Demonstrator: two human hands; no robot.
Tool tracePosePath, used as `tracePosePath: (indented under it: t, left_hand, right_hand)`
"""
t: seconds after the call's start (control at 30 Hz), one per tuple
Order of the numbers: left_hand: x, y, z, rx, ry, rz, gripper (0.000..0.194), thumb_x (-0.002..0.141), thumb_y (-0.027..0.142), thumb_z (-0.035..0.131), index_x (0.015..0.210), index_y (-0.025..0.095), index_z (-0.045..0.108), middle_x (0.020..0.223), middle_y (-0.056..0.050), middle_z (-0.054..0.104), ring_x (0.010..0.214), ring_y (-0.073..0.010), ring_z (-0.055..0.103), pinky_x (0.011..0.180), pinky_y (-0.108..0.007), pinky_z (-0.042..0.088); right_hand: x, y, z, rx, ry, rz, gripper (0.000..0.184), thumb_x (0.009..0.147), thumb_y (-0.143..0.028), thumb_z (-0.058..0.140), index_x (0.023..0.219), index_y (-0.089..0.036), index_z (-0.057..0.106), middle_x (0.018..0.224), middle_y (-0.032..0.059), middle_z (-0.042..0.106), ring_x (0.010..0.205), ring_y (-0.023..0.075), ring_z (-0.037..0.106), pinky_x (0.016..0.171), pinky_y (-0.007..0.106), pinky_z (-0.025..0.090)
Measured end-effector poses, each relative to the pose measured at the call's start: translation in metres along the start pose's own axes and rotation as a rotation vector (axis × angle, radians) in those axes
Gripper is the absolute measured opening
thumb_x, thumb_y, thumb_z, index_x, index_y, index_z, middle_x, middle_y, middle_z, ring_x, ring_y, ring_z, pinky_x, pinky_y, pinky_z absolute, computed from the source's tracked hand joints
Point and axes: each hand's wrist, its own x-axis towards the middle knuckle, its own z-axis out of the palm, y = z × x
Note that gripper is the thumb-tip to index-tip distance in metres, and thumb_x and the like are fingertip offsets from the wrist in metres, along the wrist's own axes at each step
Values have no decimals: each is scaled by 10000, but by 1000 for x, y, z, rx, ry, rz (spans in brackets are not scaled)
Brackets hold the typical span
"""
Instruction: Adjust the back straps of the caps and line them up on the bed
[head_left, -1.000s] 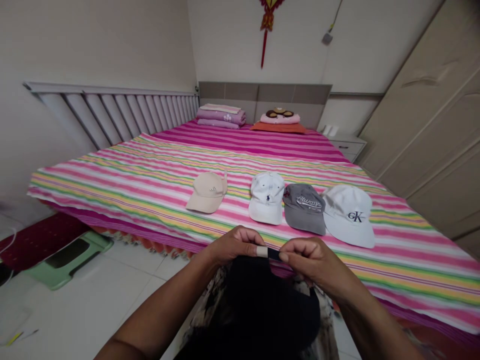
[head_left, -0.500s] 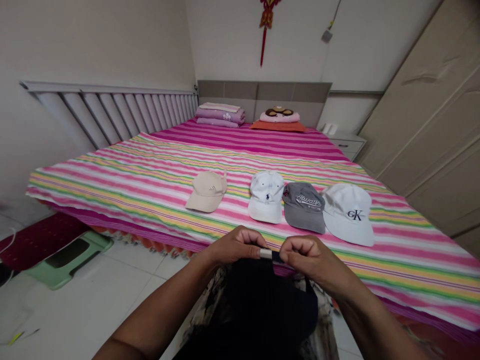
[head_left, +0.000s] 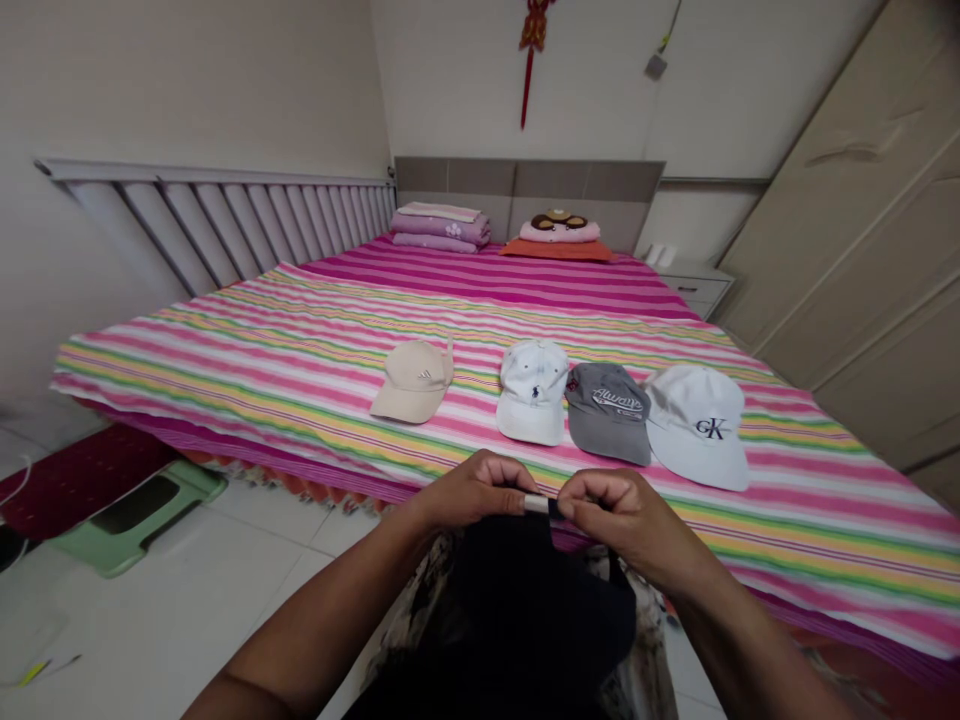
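A black cap (head_left: 525, 610) hangs in front of me, over my lap. My left hand (head_left: 472, 490) and my right hand (head_left: 615, 515) both pinch its back strap, where a small silver buckle (head_left: 535, 503) shows between my fingertips. Both hands are closed on the strap. Just beyond them, on the striped bedspread (head_left: 300, 350), several caps lie in a row: a beige cap (head_left: 414, 380), a white cap (head_left: 532, 392), a grey cap (head_left: 609, 412) and a white cap with dark letters (head_left: 699, 425).
Folded purple bedding (head_left: 441, 227) and a pink pillow on an orange one (head_left: 559, 238) lie at the headboard. A nightstand (head_left: 694, 285) and wardrobe doors (head_left: 862, 230) stand at right. A green stool (head_left: 131, 515) and dark red mat (head_left: 67, 475) are on the floor at left.
My fingers have drawn a little closer together on the strap and buckle. The caps on the bed have not moved.
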Motion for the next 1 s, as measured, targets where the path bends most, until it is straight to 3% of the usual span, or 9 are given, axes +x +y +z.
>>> tracePosePath:
  t: [0.2, 0.43, 1.0]
  left_hand:
    - [0, -1, 2, 111, 17, 15, 284, 610, 360, 685, 719, 108, 615, 569, 33, 494, 495, -44, 358, 471, -179, 250]
    - [0, -4, 4, -8, 92, -34, 295, 607, 358, 687, 732, 109, 591, 561, 34, 505, 433, -31, 371, 427, -168, 249]
    - [-1, -6, 3, 1, 89, -35, 277, 619, 343, 680, 737, 106, 596, 544, 40, 495, 432, -24, 362, 412, -155, 240]
  right_hand:
    - [-2, -1, 0, -63, -8, -61, 244, 773, -362, 509, 625, -168, 510, 501, -50, 421, 442, 70, 325, 413, 200, 241]
    - [-2, 0, 1, 49, 37, -41, 264, 777, -417, 504, 682, -174, 464, 534, -70, 321, 447, 59, 243, 399, 190, 204]
    - [2, 2, -4, 16, 70, -28, 240, 705, -368, 574, 661, -133, 560, 526, -54, 396, 465, 55, 287, 427, 203, 215]
